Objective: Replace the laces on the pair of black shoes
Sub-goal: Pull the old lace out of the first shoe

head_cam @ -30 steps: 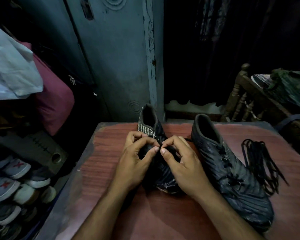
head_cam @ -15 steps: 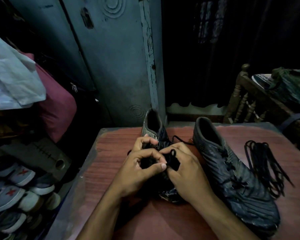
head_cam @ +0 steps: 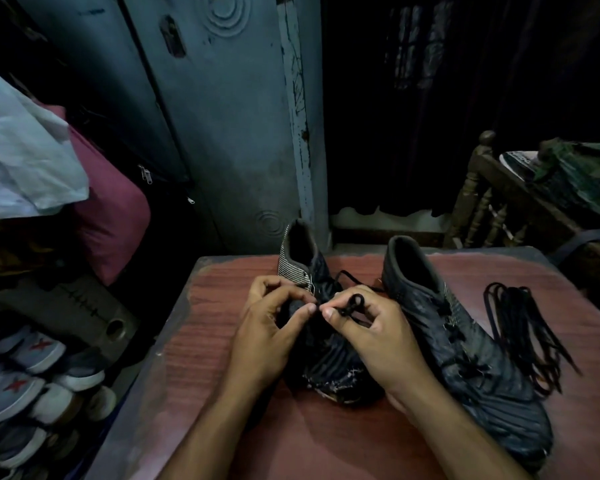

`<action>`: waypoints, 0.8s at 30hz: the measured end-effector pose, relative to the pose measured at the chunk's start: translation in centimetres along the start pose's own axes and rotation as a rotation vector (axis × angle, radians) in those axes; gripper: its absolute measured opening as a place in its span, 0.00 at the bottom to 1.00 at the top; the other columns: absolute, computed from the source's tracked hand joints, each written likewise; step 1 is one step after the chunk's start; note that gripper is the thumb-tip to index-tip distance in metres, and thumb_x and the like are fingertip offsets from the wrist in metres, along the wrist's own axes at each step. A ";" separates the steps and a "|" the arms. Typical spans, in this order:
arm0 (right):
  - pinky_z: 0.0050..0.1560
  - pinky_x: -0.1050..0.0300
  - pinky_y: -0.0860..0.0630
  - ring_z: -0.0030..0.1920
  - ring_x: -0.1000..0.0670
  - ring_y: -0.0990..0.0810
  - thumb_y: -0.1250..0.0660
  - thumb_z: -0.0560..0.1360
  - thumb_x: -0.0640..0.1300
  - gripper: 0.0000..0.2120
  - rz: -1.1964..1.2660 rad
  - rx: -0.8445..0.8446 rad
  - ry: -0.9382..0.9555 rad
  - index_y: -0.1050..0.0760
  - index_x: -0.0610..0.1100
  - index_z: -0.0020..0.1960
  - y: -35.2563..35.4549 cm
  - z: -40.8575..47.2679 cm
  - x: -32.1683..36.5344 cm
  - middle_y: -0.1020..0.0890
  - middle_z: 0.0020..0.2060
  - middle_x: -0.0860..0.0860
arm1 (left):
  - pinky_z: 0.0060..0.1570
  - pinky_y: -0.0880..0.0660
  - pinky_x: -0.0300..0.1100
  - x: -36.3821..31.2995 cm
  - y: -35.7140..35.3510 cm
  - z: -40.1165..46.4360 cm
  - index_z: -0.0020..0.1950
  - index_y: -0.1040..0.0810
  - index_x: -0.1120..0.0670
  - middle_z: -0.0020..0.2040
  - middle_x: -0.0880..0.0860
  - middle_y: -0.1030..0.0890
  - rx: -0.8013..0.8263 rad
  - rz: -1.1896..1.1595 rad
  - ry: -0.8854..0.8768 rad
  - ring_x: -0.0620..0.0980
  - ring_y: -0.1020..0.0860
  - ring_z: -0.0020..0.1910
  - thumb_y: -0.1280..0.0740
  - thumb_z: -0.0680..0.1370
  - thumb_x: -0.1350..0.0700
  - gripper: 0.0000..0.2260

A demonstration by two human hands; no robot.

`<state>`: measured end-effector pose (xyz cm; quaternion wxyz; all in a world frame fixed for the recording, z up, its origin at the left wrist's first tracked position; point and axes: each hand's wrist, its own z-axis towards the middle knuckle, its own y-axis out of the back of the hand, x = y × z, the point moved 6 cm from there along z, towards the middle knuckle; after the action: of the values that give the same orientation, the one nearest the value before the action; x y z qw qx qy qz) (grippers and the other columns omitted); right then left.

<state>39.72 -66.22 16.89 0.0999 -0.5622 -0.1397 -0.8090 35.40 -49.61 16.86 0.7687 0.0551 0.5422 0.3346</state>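
Both hands are over the left black shoe (head_cam: 329, 358) on the red table (head_cam: 201, 341): right hand (head_cam: 371, 337) pinches a floppy lace loop (head_cam: 352, 306), left hand (head_cam: 271, 334) pinches by the eyelets. Thin, limp cord, so I'd grab near the tip. Spare laces (head_cam: 523, 334) lie beside the other shoe (head_cam: 465, 348).

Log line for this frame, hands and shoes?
left hand: pinching lace | right hand: pinching lace loop | left shoe: being worked | right shoe: laced
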 end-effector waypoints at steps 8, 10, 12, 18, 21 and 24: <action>0.59 0.62 0.24 0.57 0.57 0.20 0.25 0.71 0.43 0.12 -0.261 -0.017 0.078 0.17 0.53 0.54 -0.5 -0.4 0.2 0.21 0.51 0.59 | 0.64 0.32 0.37 -0.7 -0.3 -0.1 0.39 0.18 0.45 0.54 0.50 0.29 0.136 -0.205 0.015 0.43 0.28 0.65 0.29 0.69 0.45 0.05; 0.57 0.62 0.24 0.55 0.57 0.20 0.26 0.71 0.48 0.10 -0.295 0.009 0.086 0.17 0.54 0.52 -0.6 -0.5 0.3 0.22 0.50 0.59 | 0.62 0.32 0.37 -0.9 -0.3 0.0 0.37 0.18 0.45 0.56 0.49 0.29 0.186 -0.259 0.020 0.43 0.28 0.64 0.27 0.67 0.45 0.05; 0.56 0.61 0.24 0.55 0.57 0.21 0.27 0.71 0.49 0.09 -0.353 0.053 0.096 0.18 0.55 0.51 -0.7 -0.5 0.2 0.23 0.50 0.59 | 0.61 0.31 0.35 -1.0 -0.3 0.0 0.38 0.16 0.47 0.57 0.47 0.29 0.233 -0.299 0.027 0.42 0.27 0.62 0.25 0.66 0.45 0.07; 0.55 0.55 0.24 0.53 0.57 0.22 0.35 0.70 0.56 0.11 -0.412 0.018 0.087 0.21 0.55 0.49 -0.7 -0.7 0.4 0.24 0.48 0.60 | 0.62 0.32 0.31 -1.4 -0.6 -0.2 0.41 0.14 0.48 0.60 0.46 0.27 0.267 -0.290 -0.002 0.40 0.26 0.65 0.24 0.67 0.45 0.09; 0.53 0.55 0.24 0.51 0.56 0.22 0.31 0.73 0.52 0.04 -0.408 -0.004 0.117 0.22 0.54 0.47 -0.6 -0.7 0.4 0.24 0.47 0.59 | 0.63 0.32 0.31 -1.7 -0.4 0.0 0.46 0.14 0.45 0.62 0.49 0.27 0.225 -0.313 -0.033 0.42 0.27 0.67 0.25 0.68 0.47 0.09; 0.52 0.59 0.25 0.49 0.54 0.20 0.26 0.75 0.44 0.06 -0.294 -0.038 0.088 0.22 0.52 0.43 -0.2 -0.5 0.5 0.22 0.44 0.57 | 0.65 0.29 0.36 -0.8 -0.2 0.1 0.52 0.15 0.46 0.61 0.47 0.25 0.133 -0.285 -0.007 0.41 0.26 0.66 0.28 0.69 0.52 0.12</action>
<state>39.04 -66.19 17.15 -0.0245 -0.5016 -0.2007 -0.8411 35.49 -50.22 17.45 0.8050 0.0296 0.5628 0.1853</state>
